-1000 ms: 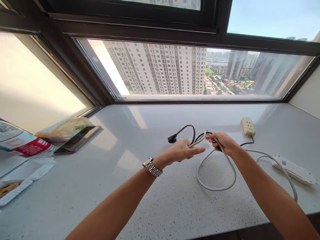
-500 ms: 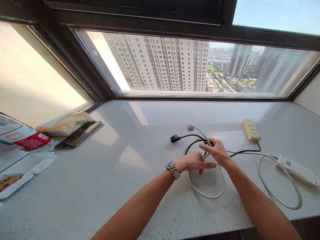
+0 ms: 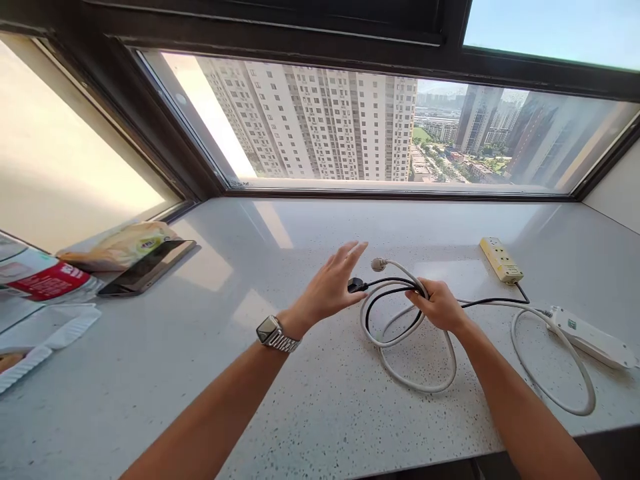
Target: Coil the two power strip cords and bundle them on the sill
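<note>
Two hands are in view. The right hand (image 3: 439, 305) is clenched around two cords where their loops cross: one white cord (image 3: 417, 383) and one black cord (image 3: 387, 292). The left hand (image 3: 333, 283) is open, fingers spread and free of everything, hovering just left of the loops and in front of the black plug (image 3: 355, 285), which it partly covers. A watch (image 3: 273, 332) sits on the left wrist.

The cords lie on the sill (image 3: 300, 400), a pale speckled slab under the window (image 3: 350, 120). The white cord makes two loops: one near the hands, one farther right by the white strip (image 3: 593, 337). Its grey plug (image 3: 379, 265) sticks up just beyond the right hand. The black cord makes one loop inside the nearer white one, then runs right to the yellow strip (image 3: 501, 259). So: two cords, two plugs, two power strips, well apart from each other on the right side of the sill.

At the left edge lie one phone (image 3: 147, 268), one yellowish packet (image 3: 120, 245) touching it, one red-labelled pack (image 3: 37, 280) and a white tray (image 3: 40, 343), the last two cut off by the frame. The tray's contents cannot be made out. The white strip's far end is also cut off at the right edge. Where the cords pass under the right hand, their crossing is hidden.
</note>
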Demonstrator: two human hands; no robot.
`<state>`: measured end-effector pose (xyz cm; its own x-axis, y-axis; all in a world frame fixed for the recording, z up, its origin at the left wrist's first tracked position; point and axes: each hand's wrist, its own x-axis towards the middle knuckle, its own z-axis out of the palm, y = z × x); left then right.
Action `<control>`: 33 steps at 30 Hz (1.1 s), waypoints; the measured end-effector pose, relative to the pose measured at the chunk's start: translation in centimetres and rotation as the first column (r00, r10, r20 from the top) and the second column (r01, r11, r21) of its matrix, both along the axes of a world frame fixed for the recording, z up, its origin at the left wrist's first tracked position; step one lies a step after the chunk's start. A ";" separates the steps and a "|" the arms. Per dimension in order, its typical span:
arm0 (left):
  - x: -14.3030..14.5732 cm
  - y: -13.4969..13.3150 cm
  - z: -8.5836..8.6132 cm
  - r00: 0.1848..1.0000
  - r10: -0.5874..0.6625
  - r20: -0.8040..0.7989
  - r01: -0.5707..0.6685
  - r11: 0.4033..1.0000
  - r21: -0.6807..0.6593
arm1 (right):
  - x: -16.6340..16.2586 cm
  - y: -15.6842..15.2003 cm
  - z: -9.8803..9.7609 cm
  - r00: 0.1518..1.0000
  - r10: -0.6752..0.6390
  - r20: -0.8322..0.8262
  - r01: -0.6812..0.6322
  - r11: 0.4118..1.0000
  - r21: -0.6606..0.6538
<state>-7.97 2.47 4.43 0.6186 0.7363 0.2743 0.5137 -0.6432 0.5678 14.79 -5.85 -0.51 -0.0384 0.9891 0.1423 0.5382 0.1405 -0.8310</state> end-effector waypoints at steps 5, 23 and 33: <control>2.2 1.9 -0.1 0.920 -0.326 -0.216 0.329 0.944 -0.025 | 0.9 -0.4 0.6 0.987 0.158 -0.007 -0.158 0.987 -0.030; 5.5 -4.3 4.1 0.920 0.094 0.381 0.209 0.704 -0.678 | 0.4 0.4 0.9 0.840 -0.292 -0.457 0.232 0.955 -0.184; 6.9 -3.8 -0.6 0.977 -0.121 0.176 0.117 0.993 0.031 | 1.0 0.3 1.0 0.773 -0.170 -0.611 0.045 0.976 -0.214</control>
